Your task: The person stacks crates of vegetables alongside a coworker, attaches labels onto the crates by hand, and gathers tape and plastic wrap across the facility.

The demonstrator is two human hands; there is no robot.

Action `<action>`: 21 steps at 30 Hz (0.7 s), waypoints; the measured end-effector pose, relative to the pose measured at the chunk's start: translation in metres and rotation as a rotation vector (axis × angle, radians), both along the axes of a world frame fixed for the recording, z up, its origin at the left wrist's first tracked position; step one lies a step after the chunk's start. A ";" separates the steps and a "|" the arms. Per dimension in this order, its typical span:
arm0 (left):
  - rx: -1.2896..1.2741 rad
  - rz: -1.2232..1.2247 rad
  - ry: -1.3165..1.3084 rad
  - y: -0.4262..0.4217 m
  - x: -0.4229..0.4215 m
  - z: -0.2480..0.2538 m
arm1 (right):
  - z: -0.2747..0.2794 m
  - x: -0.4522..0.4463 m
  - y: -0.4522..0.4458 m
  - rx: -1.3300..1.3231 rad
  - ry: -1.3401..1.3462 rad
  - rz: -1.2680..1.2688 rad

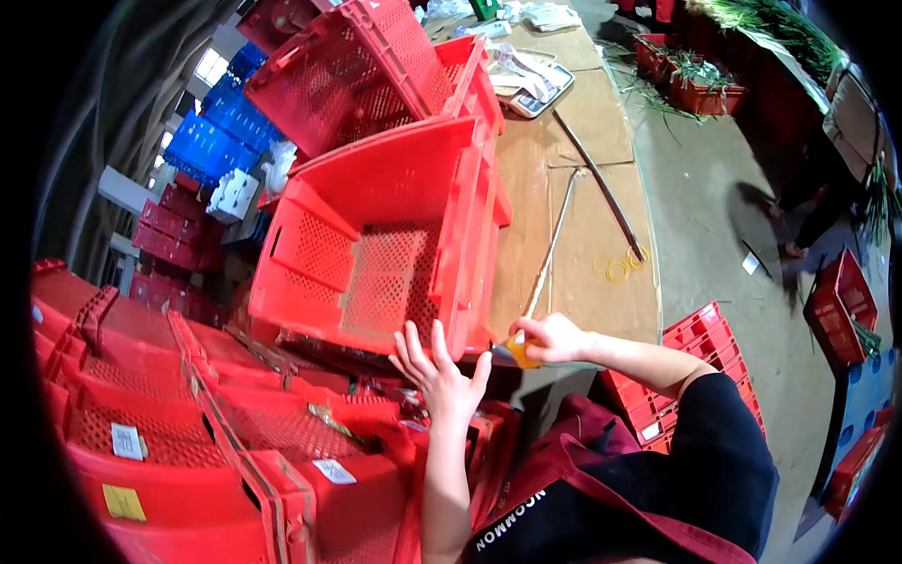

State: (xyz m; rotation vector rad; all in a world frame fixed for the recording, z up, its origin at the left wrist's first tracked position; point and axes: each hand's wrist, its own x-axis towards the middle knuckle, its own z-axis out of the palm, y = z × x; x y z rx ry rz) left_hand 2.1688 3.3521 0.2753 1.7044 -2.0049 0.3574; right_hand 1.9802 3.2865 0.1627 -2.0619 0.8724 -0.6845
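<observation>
My left hand is open, fingers spread, at the near rim of an upright red plastic crate. Whether its fingertips touch the rim I cannot tell. The crate has perforated walls and base, and nothing lies in it. My right hand is closed around a yellow-orange tool with a grey, blade-like end. Its exact kind is unclear. That end points left, close to my left thumb and the crate's corner. A thin pale rod lies on the cardboard-covered table, one end near my right hand.
More red crates are stacked behind, and others fill the lower left. A dark rod, yellow bands and a scale lie on the table. Red crates stand right of it. Another person stands farther right.
</observation>
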 end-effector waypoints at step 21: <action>0.818 0.049 0.536 0.179 0.044 -0.083 | -0.108 0.066 0.020 -0.306 0.527 -0.075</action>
